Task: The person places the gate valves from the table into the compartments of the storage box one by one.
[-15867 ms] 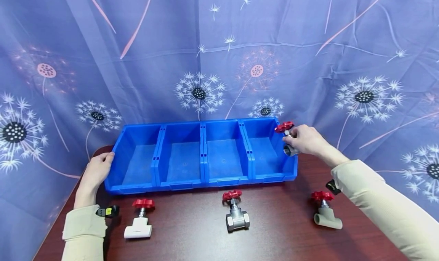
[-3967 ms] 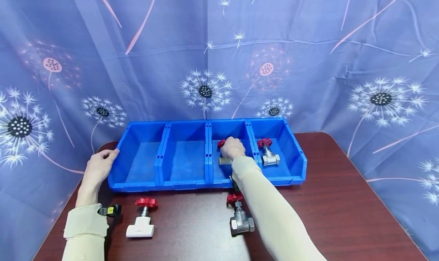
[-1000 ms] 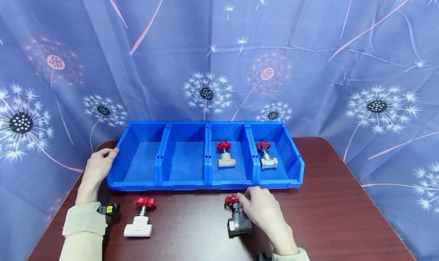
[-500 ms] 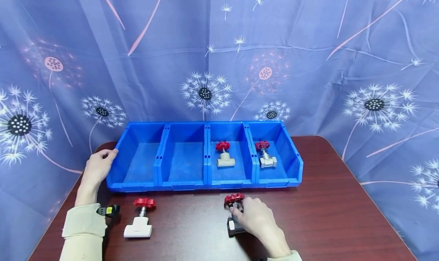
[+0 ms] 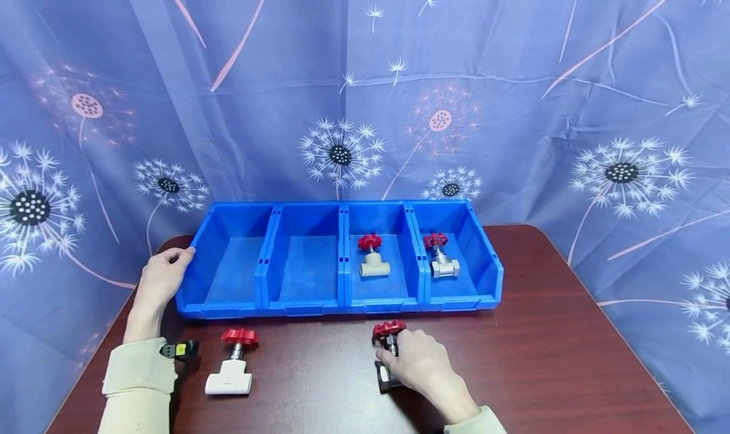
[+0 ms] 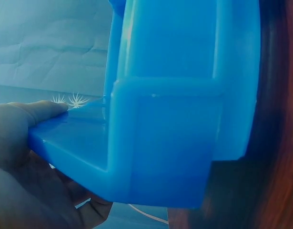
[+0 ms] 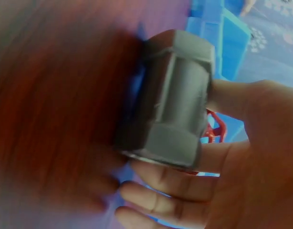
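My left hand (image 5: 162, 279) grips the left side wall of the blue four-part bin (image 5: 336, 308); the left wrist view has the thumb on top of the bin's rim (image 6: 70, 138) and fingers beneath. On the table before the bin, my right hand (image 5: 424, 364) holds a metal gate valve (image 5: 384, 377) with a red handwheel (image 5: 389, 329). The hand covers much of its body. In the right wrist view, thumb and fingers curl round the valve's grey hexagonal-ended body (image 7: 172, 105).
A white valve with red handle (image 5: 229, 380) stands on the dark wooden table (image 5: 308, 383) at left. A beige valve (image 5: 374, 266) sits in the bin's third compartment, a silver valve (image 5: 445, 268) in the rightmost. A dandelion-print curtain (image 5: 274, 92) hangs behind.
Since the earliest frame, the silver and beige valves have gone into the bin. My right hand then came to the metal gate valve and closed round it. My left hand stayed on the bin.
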`<move>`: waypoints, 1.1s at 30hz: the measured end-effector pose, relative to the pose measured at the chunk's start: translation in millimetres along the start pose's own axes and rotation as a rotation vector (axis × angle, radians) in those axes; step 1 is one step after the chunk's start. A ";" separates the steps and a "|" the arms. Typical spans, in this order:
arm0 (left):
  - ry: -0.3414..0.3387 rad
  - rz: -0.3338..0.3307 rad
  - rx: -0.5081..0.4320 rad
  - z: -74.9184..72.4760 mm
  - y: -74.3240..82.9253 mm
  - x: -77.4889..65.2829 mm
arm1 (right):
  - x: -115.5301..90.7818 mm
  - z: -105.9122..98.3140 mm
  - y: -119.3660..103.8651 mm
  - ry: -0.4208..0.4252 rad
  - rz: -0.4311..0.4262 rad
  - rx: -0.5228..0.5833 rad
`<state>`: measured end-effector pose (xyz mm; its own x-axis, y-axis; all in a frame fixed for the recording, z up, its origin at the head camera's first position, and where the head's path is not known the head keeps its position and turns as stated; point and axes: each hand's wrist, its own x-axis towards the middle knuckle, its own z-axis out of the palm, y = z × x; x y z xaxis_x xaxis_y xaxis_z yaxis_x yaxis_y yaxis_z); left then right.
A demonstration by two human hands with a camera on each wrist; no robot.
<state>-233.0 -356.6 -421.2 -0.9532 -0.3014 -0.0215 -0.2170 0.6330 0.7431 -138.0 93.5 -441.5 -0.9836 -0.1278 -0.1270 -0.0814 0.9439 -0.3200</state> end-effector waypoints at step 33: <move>0.019 0.005 0.024 1.4 -1.3 2.8 | 11.1 2.2 24.0 -0.074 -0.179 0.107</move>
<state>-235.7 -357.3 -423.2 -0.9501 -0.3120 -0.0049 -0.2176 0.6513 0.7270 -150.5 114.1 -452.7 -0.9401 -0.3164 -0.1268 -0.2323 0.8670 -0.4409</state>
